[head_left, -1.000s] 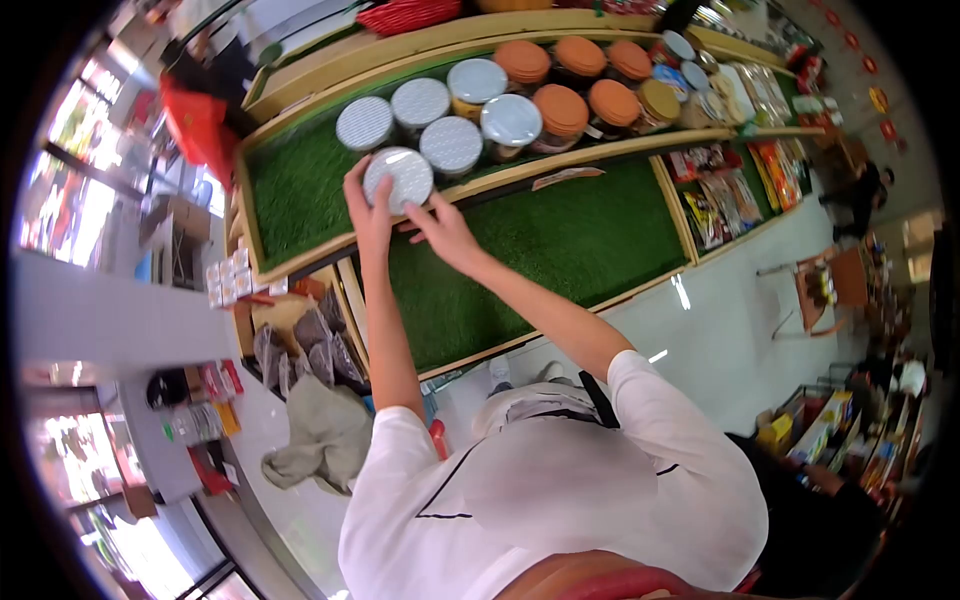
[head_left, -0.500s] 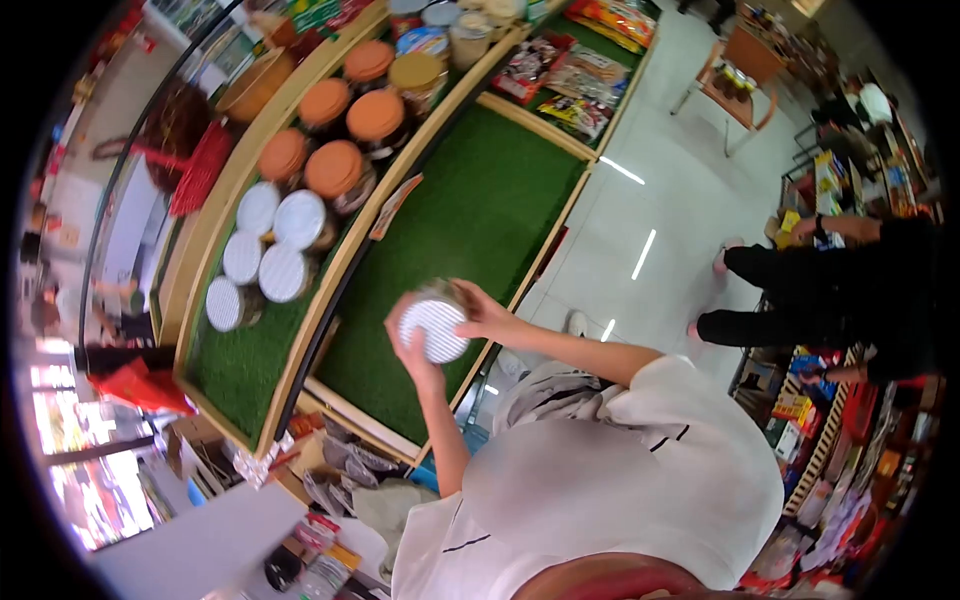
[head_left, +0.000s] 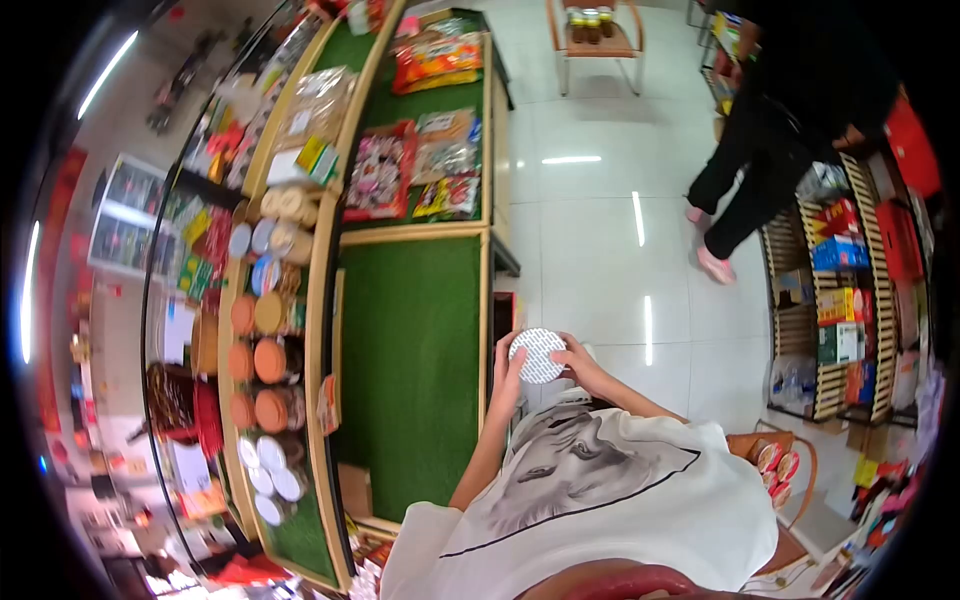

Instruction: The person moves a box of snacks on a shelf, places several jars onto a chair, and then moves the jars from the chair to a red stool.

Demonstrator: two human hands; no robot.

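A jar with a white patterned lid (head_left: 540,356) is held between my two hands, its lid facing up toward me. My left hand (head_left: 507,366) wraps its left side, thumb at the lid's rim. On the opposite side my right hand (head_left: 578,358) grips it, with the thumb also near the lid. The jar's body is mostly hidden beneath the lid and fingers. Just left of the hands runs the wooden edge of a green-lined shelf (head_left: 410,350). Jars with white lids (head_left: 271,455) and jars with orange lids (head_left: 272,360) stand on the raised tier beyond.
Packaged snacks (head_left: 440,160) lie in the far shelf section. A person in dark trousers (head_left: 745,160) stands at right by slatted racks (head_left: 835,300). A chair (head_left: 598,45) bearing jars is ahead; another chair (head_left: 790,500) with red-topped containers is at my right.
My view has turned to the right. The jar in my hands has gone from over the green shelf to beyond its edge, above the floor side.
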